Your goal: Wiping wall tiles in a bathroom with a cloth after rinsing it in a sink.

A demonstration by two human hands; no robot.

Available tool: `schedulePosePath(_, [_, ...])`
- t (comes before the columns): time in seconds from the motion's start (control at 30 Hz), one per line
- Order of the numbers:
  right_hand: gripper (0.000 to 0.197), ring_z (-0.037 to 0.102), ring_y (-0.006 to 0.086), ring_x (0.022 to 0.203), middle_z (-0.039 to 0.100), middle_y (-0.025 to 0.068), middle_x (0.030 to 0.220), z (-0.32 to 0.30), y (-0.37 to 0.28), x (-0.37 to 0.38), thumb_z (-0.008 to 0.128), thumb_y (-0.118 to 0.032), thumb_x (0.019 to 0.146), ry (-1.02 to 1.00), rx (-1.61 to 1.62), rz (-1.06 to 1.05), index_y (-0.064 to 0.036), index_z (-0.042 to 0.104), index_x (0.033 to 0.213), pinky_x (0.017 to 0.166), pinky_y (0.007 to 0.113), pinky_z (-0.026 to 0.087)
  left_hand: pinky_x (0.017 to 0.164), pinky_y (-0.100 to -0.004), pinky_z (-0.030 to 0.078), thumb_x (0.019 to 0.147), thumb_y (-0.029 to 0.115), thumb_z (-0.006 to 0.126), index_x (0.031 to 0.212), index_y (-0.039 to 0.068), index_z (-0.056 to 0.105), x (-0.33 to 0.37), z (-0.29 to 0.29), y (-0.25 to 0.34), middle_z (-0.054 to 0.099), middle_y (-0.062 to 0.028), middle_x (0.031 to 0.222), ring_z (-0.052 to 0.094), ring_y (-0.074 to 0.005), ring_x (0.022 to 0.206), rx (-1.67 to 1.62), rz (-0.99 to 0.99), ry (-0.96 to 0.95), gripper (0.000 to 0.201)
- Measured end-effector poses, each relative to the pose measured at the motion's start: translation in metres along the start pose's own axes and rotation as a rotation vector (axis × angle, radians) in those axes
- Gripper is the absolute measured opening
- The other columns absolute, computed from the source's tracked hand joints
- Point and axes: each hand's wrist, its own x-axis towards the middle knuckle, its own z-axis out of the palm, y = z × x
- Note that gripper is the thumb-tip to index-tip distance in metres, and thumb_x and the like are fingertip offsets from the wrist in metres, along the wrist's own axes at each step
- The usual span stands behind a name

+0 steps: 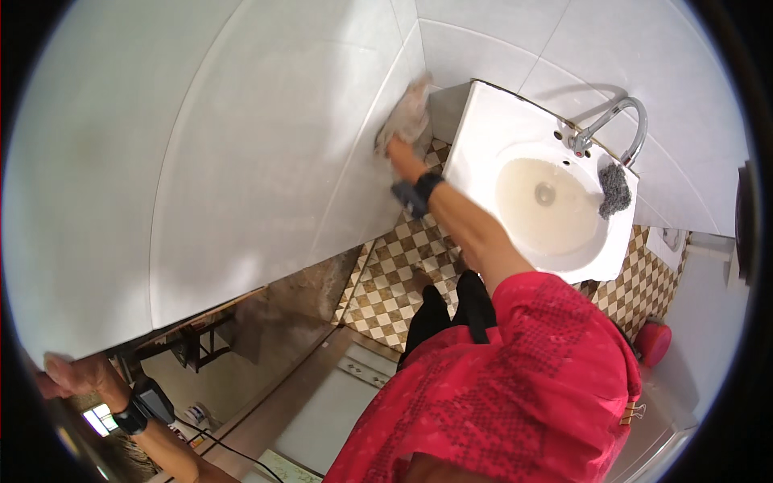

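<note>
Here's the pale cloth (pixel 409 113), up against the grey wall (pixel 266 145) near the room's corner, just beyond the sink (pixel 479 133) and its upper left corner, long axis running up from the wrist toward the room's corner. The right hand (pixel 400 153) is the near one and has it in its grasp, fingers lost in blurred folds. The left hand (pixel 76 376) sits well apart by the wall's lower left end; whether it grips anything, can't tell. Over on the sink: cloudy water (pixel 523 213), curved tap (pixel 581 145) on the back edge, dark scrubber (pixel 616 191) at the right corner. Below, checkered floor (pixel 378 294).
</note>
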Motion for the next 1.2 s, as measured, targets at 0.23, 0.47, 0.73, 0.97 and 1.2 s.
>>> schedulePosePath(0.23, [0.044,0.041,0.0371,0.116,0.043,0.023,0.123,-0.146,-0.233,-0.092,0.052,-0.015,0.084,-0.214,0.949,0.026,-0.0021,0.042,0.125,0.099,0.043,0.032,0.102,-0.0421,0.03,0.086,0.018,0.045,0.116,0.0,0.053,0.045,0.0,0.074,0.045,-0.0162,0.128,0.037,-0.027,0.119,-0.154,-0.094,-0.092,0.036])
schedulePosePath(0.47, [0.077,0.03,0.0476,0.119,0.038,0.0278,0.124,-0.361,-0.316,0.182,0.067,-0.031,0.071,0.637,0.746,-0.488,-0.0109,0.035,0.138,0.099,0.053,0.026,0.112,-0.0502,0.007,0.092,0.027,0.042,0.124,0.003,0.049,0.079,-0.007,0.102,0.039,-0.0148,0.136,0.03,-0.0273,0.131,-0.081,0.021,-0.137,0.04])
schedulePosePath(0.73, [0.036,0.044,0.0361,0.112,0.051,0.0128,0.117,-0.313,-0.367,0.107,0.069,-0.021,0.069,0.733,0.717,-0.829,-0.0364,0.066,0.102,0.093,0.048,0.032,0.109,-0.0455,0.017,0.087,0.018,0.041,0.125,0.006,0.049,0.079,-0.005,0.091,0.036,-0.0143,0.137,0.027,-0.0276,0.13,-0.101,0.051,-0.098,0.041])
schedulePosePath(0.97, [0.007,0.046,0.0212,0.111,0.056,-0.0028,0.118,-0.216,-0.264,-0.034,0.062,-0.02,0.059,0.071,0.6,-1.033,-0.0212,0.058,0.064,0.091,0.038,0.035,0.099,-0.041,0.029,0.088,0.029,0.049,0.115,0.006,0.058,0.085,-0.01,0.099,0.045,-0.014,0.127,0.037,-0.0262,0.119,-0.086,0.041,-0.088,0.036])
schedulePosePath(1.2, [0.027,0.057,0.0372,0.088,0.061,0.018,0.096,-0.309,-0.305,0.086,0.053,-0.004,0.072,0.545,0.595,-0.908,-0.0036,0.061,0.099,0.077,0.043,0.046,0.109,-0.0504,0.019,0.081,0.012,0.054,0.12,0.012,0.051,0.091,-0.061,0.163,0.037,-0.0137,0.14,0.032,-0.0315,0.132,-0.057,-0.334,-0.427,0.039])
